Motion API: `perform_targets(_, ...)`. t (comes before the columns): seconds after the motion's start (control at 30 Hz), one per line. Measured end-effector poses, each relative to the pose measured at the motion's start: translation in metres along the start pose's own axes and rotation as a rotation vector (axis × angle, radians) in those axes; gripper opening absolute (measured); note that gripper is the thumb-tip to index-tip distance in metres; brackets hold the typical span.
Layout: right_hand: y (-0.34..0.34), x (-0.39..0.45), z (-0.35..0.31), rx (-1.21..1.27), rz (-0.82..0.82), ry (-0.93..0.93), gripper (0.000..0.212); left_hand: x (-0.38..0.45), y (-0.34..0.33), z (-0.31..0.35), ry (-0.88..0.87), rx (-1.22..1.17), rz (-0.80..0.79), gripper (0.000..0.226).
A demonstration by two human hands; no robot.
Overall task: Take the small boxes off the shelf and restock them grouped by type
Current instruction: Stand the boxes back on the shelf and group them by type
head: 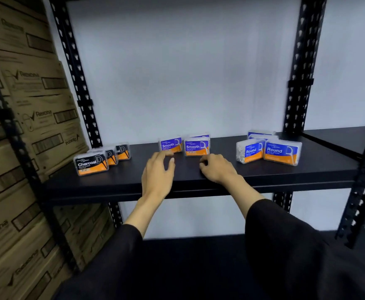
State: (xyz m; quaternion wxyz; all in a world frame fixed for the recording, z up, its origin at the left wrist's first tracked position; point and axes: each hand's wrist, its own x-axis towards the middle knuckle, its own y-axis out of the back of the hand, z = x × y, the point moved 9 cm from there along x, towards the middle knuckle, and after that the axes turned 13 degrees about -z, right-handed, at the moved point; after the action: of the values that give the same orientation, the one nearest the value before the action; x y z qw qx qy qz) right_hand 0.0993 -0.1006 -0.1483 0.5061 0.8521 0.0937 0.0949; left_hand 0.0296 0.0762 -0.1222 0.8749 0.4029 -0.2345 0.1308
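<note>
The black shelf (pixel 199 172) holds three groups of small boxes, each standing upright with labels facing out. At 9 o'clock the Charcoal boxes (pixel 91 164) run in a slanting row from near the front edge back toward the left rear post (pixel 77 72). At 12 o'clock the Smooth boxes (pixel 195 147) stand side by side, two in front and at least one more behind the right one. At 3 o'clock the Round boxes (pixel 282 151) cluster in two rows close to the right rear post (pixel 307 61).

Bare shelf lies between the Charcoal and Smooth groups, and again between the Smooth and Round groups. A broad strip of bare board runs along the front edge, ahead of the Smooth and Round boxes. Above the boxes the bay is open up to the white back wall (pixel 188 72). Stacked cardboard cartons (pixel 25 105) crowd the left side, beyond the frame.

Both arms reach forward over the front edge in dark sleeves. The left hand (pixel 158 173) hovers palm down, fingers loosely spread, its fingertips at the lower edge of the left Smooth box (pixel 170 145); actual contact is unclear. The right hand (pixel 217 168) sits just below the right Smooth box, fingers curled under, holding nothing.
</note>
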Motion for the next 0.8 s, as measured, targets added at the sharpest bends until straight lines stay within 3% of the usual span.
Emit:
perform_targets(0.2,0.005,-0.061,0.004,0.118,0.131,0.09,0.027,-0.052,-0.002,0.019,-0.014,0.11,-0.089,0.017)
perform_targets(0.37,-0.004,-0.124,0.023,0.039,0.273,0.15,0.025,-0.083,-0.055,0.014,0.048,0.232,-0.347,0.016)
perform_targets(0.6,-0.114,-0.156,0.115,-0.051,-0.083,-0.086,0.032,-0.155,-0.173,-0.022,0.133,0.361,-0.712,0.019)
perform_targets(0.8,-0.233,-0.168,0.205,-0.035,-0.382,-0.278,0.031,-0.225,-0.275,-0.101,0.287,0.357,-1.0,0.019)
